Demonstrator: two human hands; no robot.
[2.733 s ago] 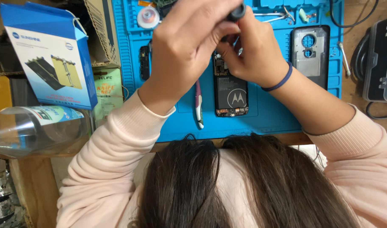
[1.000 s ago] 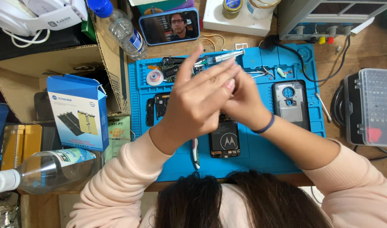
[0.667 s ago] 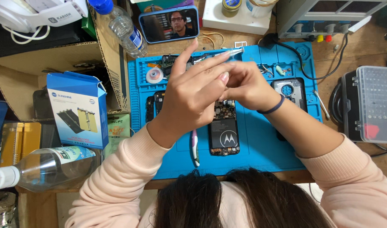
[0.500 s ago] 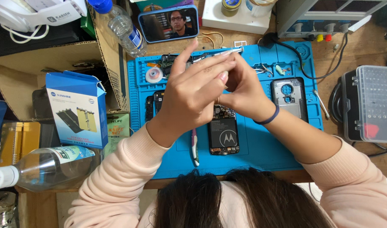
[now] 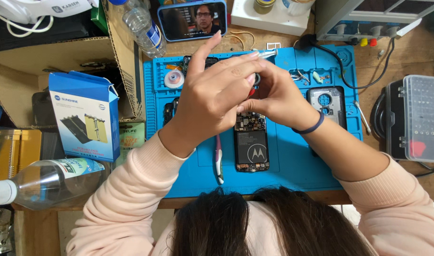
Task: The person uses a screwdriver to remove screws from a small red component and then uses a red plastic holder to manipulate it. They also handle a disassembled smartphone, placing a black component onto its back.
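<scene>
Wooden and crowded, the surface point(image 5: 392, 180) carries a blue work mat point(image 5: 292, 166) at its middle, seen from the head camera looking straight down over dark hair and pale pink sleeves; on the mat lies an opened phone point(image 5: 251, 142) with its back off, circuit board and battery showing, directly below the two hands; a pink-handled tool point(image 5: 219, 159) lies just beside the phone on its left, and a grey phone back frame point(image 5: 327, 104) rests to the right.

Both hands meet above the top end of the opened phone; the left hand point(image 5: 217, 99) is raised with its fingers point(image 5: 205, 52) stretched out and loosely together, index pointing up, thumb side pressed toward the other hand; the right hand point(image 5: 276, 97), a dark band on its wrist, has its fingers curled in, pinching a small dark tool point(image 5: 256, 79) with a red bit at the spot where the hands touch; whether the left fingers also grip it I cannot tell.

Around the mat: a blue cardboard box point(image 5: 86, 116) stands at the left, a clear plastic bottle point(image 5: 46, 180) lies on its side near the edge, a phone playing video point(image 5: 192, 19) leans at the top, and a clear-lidded bit case point(image 5: 423, 118) sits at the right.
</scene>
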